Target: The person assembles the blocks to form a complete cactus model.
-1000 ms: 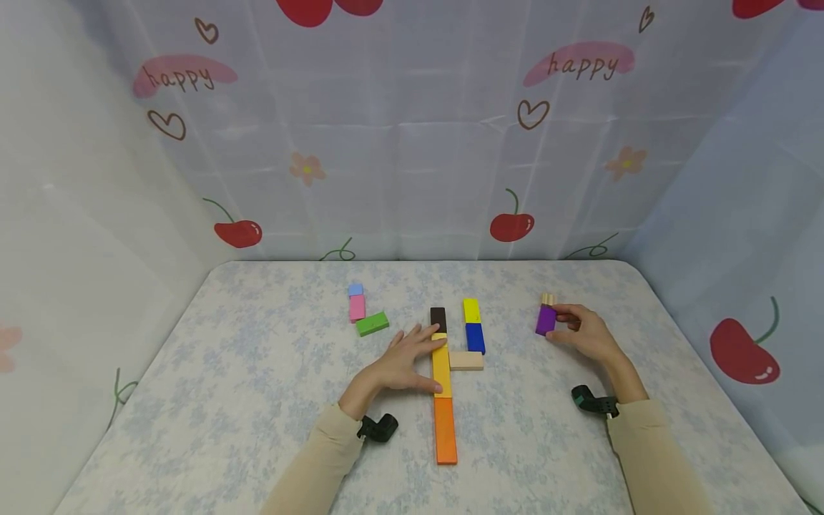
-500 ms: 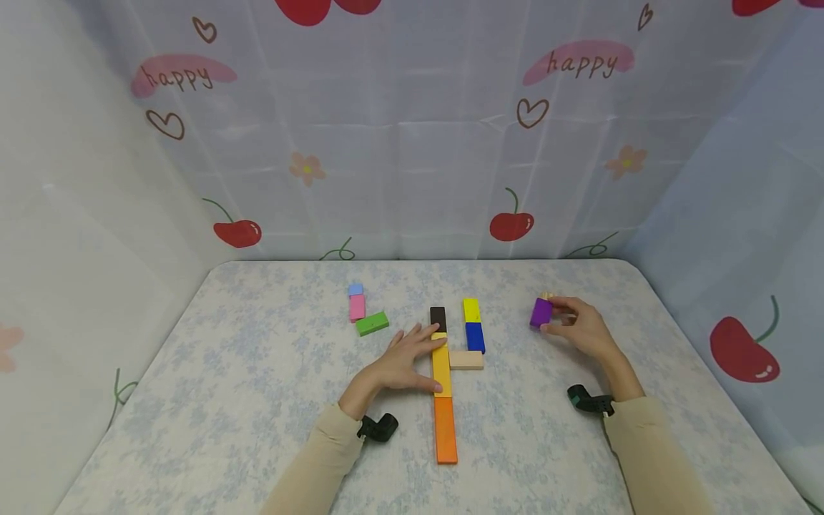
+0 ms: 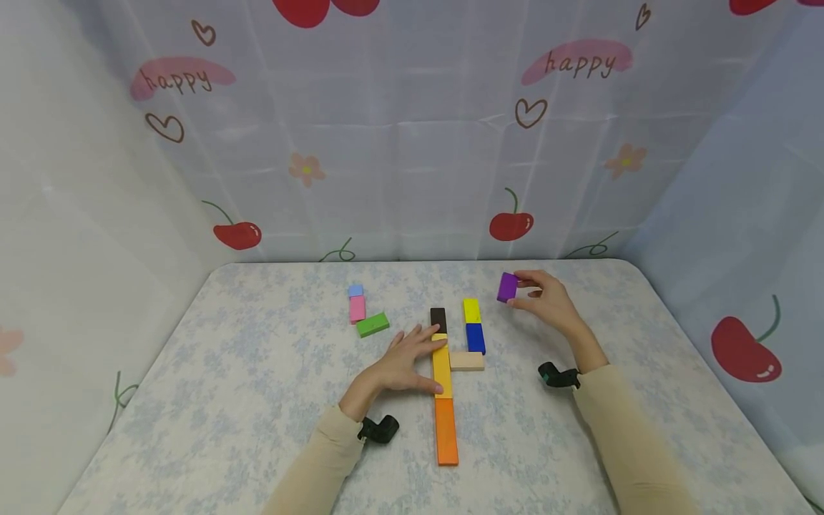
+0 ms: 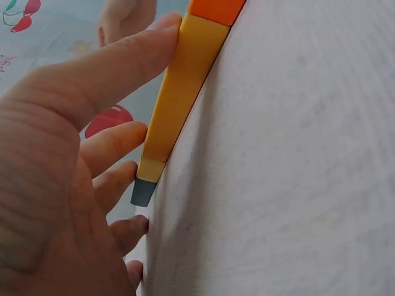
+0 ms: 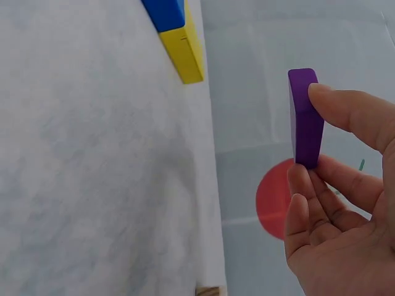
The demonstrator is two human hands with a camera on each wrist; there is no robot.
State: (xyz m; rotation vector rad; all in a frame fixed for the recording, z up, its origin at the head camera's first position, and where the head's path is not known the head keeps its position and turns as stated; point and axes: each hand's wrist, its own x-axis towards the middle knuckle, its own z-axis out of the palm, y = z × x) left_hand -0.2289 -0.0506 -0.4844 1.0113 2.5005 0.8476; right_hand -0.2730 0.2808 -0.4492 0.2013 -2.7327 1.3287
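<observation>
In the head view my right hand point(image 3: 547, 302) pinches a purple block point(image 3: 507, 287) between thumb and fingertips. The right wrist view shows the purple block point(image 5: 306, 123) held above the table. My left hand point(image 3: 400, 365) lies spread beside a row of blocks, its thumb and fingertips touching a yellow-orange block point(image 3: 442, 372). That row also has a black block point(image 3: 438, 319) at its far end and an orange block point(image 3: 446, 433) at its near end. A plain wooden block point(image 3: 466, 361) sticks out sideways from the row.
Right of the row lie a bright yellow block point(image 3: 472, 310) and a blue block point(image 3: 475, 337), end to end. To the left are a light blue block point(image 3: 356, 290), a pink block point(image 3: 357, 309) and a green block point(image 3: 373, 325). A wooden piece point(image 5: 208, 291) shows in the right wrist view.
My right hand has carried the purple block left and up, away from the small wooden piece, to beyond the bright yellow block. The left hand has stayed in place.
</observation>
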